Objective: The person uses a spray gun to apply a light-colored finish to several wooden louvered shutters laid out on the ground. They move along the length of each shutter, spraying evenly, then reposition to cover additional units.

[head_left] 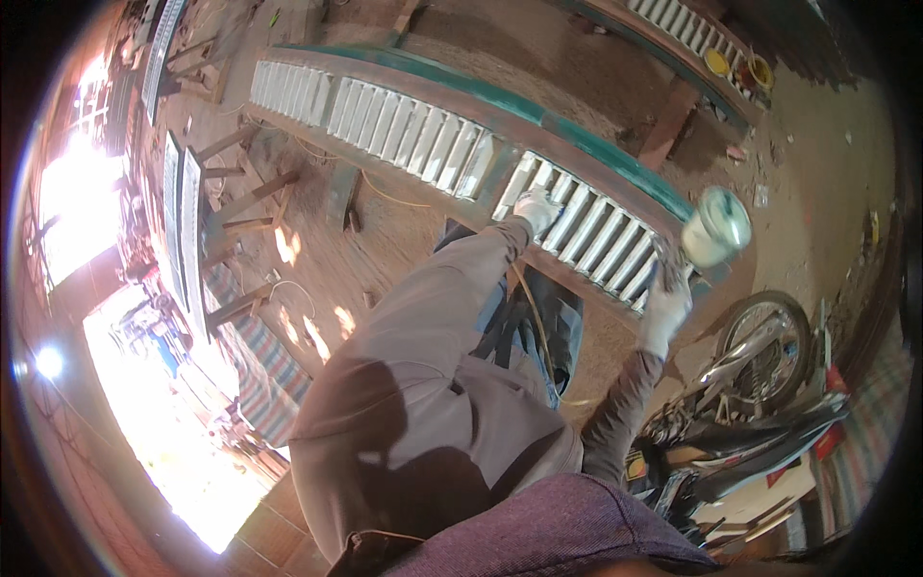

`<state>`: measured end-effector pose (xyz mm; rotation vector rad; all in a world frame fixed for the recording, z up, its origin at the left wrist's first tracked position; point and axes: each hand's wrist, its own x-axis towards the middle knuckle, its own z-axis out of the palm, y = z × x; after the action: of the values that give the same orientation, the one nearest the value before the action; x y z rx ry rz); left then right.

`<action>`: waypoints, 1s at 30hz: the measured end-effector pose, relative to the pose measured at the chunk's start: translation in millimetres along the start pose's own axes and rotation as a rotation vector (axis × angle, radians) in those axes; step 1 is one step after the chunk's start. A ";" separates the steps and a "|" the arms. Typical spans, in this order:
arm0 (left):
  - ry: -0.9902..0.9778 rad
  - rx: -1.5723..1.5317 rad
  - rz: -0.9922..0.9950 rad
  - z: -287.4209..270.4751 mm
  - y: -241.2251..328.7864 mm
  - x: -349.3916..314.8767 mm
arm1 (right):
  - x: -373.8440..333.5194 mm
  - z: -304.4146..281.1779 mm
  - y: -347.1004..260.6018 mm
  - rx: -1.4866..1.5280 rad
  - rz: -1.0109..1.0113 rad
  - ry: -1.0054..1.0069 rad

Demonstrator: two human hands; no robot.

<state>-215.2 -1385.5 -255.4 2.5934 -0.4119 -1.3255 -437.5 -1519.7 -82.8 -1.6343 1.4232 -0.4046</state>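
A long louvred shutter panel (409,178) with white slats in brown framing lies across in front of me, a green edge along its far side. My left hand (538,209), in a pale glove, has its fingers bent on a white slat (575,211) near the panel's middle bar. Beyond the panel's right end, my right hand (665,306), also gloved, is closed around a spray gun. The gun's clear cup (716,228) holds pale liquid and tilts to the right. My fingers hide most of the gun's body.
A motorbike (750,385) stands close on my right. Another slatted panel (687,29), with a yellow container (716,62) on it, is at the far right. More panels (183,231) lean on wooden supports at left. A yellowish hose (534,313) trails by my legs.
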 end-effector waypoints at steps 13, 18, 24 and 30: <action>-0.019 -0.139 0.308 -52.0 -56.3 -46.4 | -26.4 140.3 -55.5 -0.006 -0.155 -0.436; -0.241 0.249 0.537 -103.8 -183.4 -95.2 | 1.4 287.7 -111.2 -0.223 -0.323 -0.439; -0.278 0.544 0.168 -162.8 -323.8 -116.5 | -22.8 408.9 -232.6 -0.208 -0.266 -0.535; -0.319 0.600 -0.154 -297.7 -445.8 -116.4 | -66.0 483.7 -239.6 -0.063 -0.185 -0.575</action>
<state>31.2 -912.0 -128.9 2.9186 -0.7795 -1.9303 47.4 -1279.1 -134.9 -1.7548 0.8648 0.0178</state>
